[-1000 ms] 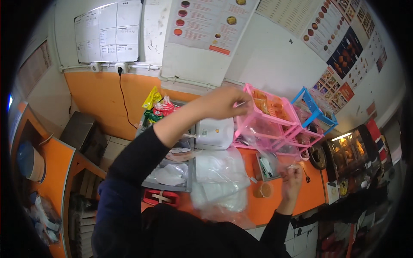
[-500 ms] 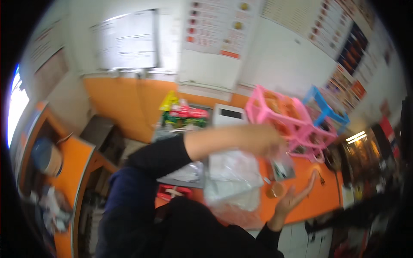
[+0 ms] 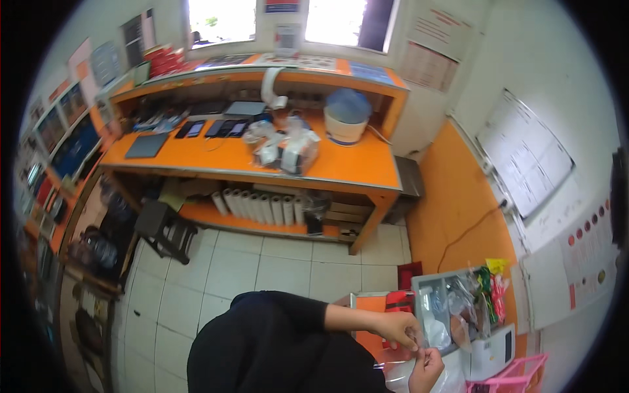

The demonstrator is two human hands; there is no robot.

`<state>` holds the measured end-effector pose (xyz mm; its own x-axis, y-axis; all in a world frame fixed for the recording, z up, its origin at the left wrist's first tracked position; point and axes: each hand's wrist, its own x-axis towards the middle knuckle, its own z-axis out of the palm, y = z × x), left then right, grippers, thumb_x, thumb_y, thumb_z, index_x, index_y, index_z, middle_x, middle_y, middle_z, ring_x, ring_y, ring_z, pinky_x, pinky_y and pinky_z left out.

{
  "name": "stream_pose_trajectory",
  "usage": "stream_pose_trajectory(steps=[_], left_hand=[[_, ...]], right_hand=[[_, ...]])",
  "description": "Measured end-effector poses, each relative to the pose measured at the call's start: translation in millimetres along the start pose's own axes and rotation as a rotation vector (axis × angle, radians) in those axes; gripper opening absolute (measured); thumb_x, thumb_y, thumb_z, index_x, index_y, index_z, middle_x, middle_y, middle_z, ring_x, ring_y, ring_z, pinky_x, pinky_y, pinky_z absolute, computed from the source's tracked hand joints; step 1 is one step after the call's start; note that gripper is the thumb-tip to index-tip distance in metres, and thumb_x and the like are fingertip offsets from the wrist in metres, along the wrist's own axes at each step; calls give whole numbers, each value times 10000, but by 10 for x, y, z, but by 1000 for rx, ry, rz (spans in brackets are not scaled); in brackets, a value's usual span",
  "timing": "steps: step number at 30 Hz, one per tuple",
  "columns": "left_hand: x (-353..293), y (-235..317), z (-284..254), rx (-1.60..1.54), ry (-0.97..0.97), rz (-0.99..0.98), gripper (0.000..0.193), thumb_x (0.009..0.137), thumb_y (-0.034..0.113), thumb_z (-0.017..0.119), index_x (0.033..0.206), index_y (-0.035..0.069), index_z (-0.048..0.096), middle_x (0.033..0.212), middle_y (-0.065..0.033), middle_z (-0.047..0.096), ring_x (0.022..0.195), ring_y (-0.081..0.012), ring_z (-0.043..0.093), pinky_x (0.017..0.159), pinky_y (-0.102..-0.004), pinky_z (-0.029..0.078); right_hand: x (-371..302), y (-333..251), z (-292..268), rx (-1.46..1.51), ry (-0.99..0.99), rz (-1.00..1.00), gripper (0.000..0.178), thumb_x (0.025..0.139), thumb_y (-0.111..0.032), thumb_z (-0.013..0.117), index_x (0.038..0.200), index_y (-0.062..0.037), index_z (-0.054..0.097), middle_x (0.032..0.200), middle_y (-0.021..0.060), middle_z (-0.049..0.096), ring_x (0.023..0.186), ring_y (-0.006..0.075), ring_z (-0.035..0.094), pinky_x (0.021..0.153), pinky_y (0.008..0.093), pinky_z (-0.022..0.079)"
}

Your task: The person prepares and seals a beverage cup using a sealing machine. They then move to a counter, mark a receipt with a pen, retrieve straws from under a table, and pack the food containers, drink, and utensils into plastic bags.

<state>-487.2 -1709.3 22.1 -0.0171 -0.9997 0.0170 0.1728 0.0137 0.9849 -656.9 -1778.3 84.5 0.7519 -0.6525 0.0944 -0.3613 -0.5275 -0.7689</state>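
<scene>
My left hand reaches rightward over the near end of the work table, its fingers pinched together. Close below it, my right hand is closed too, and the fingertips of both hands nearly meet. What they pinch is too small to make out. Glossy clear plastic shows beside my right hand; I cannot tell whether it is held. Just past the hands lies a grey divided tray with clear plastic bags in it. A red item with black straps is next to the tray.
A white device with a dark display and a pink basket stand at the lower right. Green and red packets sit by the wall. Across the tiled floor stand an orange counter, a white bucket and a dark stool.
My view has swung left, toward the counter and windows. My left hand has come away from the pink baskets, and my right hand, spread before, is now closed near it.
</scene>
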Motion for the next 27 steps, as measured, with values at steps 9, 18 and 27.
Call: stream_pose_trajectory(steps=[9, 18, 27], left_hand=[[-1017, -41, 314, -107, 260, -35, 193, 803, 109, 683, 967, 12, 649, 862, -39, 640, 779, -83, 584, 683, -238, 479], [-1554, -577, 1092, -467, 507, 14, 135, 843, 149, 693, 888, 58, 603, 828, 12, 620, 715, -66, 595, 648, -203, 493], [-1205, -327, 1885, -213, 557, 5, 192, 790, 167, 749, 800, 72, 582, 749, 14, 606, 677, -59, 578, 628, -190, 472]], right_hand=[[-105, -53, 184, 160, -347, -101, 148, 844, -131, 636, 802, 5, 593, 611, 42, 543, 593, 141, 490, 656, 294, 364], [-713, 110, 496, 109, -159, -365, 219, 762, -178, 726, 778, -20, 576, 622, 65, 529, 574, 126, 515, 538, 264, 408], [-1586, 514, 59, 288, -249, -127, 179, 847, -160, 672, 821, -1, 596, 696, 29, 585, 613, 52, 525, 549, 208, 420]])
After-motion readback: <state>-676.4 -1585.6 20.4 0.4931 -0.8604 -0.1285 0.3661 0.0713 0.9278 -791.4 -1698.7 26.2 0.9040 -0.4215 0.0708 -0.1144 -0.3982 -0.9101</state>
